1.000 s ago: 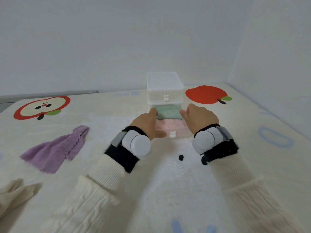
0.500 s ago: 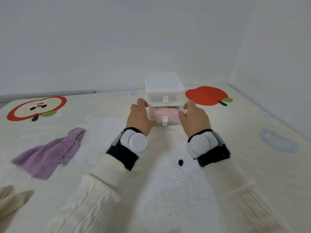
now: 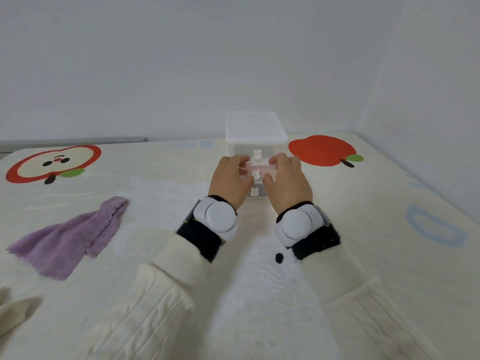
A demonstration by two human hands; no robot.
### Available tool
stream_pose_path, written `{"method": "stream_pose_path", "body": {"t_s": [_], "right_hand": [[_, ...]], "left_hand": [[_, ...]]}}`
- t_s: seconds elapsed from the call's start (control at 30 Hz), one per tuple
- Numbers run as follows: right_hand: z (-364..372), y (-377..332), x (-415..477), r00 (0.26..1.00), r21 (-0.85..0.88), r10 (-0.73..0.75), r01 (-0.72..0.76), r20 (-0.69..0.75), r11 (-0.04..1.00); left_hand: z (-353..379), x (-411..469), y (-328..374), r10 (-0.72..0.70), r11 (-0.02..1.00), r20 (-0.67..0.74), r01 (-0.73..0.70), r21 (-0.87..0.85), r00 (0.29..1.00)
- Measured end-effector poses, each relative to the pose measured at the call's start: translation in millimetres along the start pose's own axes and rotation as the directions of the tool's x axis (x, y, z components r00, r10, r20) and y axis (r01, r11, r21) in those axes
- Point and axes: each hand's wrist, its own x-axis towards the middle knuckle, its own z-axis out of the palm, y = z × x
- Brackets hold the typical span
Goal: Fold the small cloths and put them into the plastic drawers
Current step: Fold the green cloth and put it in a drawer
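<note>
The left hand (image 3: pixel 230 178) and right hand (image 3: pixel 287 179) pressed bent fingers against the middle drawer (image 3: pixel 256 168) of the plastic drawers (image 3: pixel 255 128). A purple cloth (image 3: pixel 70 235) lay well apart, leftward.

Purple cloth (image 3: pixel 70 235); translucent white drawers (image 3: pixel 255 133); cream mat (image 3: pixel 155 172), red apple prints.
</note>
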Motion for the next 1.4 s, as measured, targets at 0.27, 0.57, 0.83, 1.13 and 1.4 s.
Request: {"method": "stream_pose_path", "body": {"t_s": [0.27,0.57,0.83,1.13,1.4], "right_hand": [[4,-8,3,0.998,0.321,0.021,-0.041,0.065,0.946],[-16,-9,-25,0.998,0.281,0.032,-0.045,0.049,0.959],[-29,-13,-71,0.998,0.283,0.043,-0.052,0.040,0.958],[-27,-14,-115,0.997,0.300,0.039,-0.059,0.072,0.952],[-3,-41,-125,0.984,0.295,0.003,-0.056,0.176,0.954]], "left_hand": [[-6,1,5,0.004,1.000,0.071,-0.004,-0.008,0.997],[-23,-25,18,-0.012,1.000,0.121,0.009,0.028,0.993],[-37,-71,26,-0.012,0.999,0.137,0.005,0.046,0.991],[-40,-118,33,0.025,0.999,0.203,-0.034,0.038,0.979],[-73,-132,12,-0.007,1.000,0.176,0.004,0.018,0.984]]}}
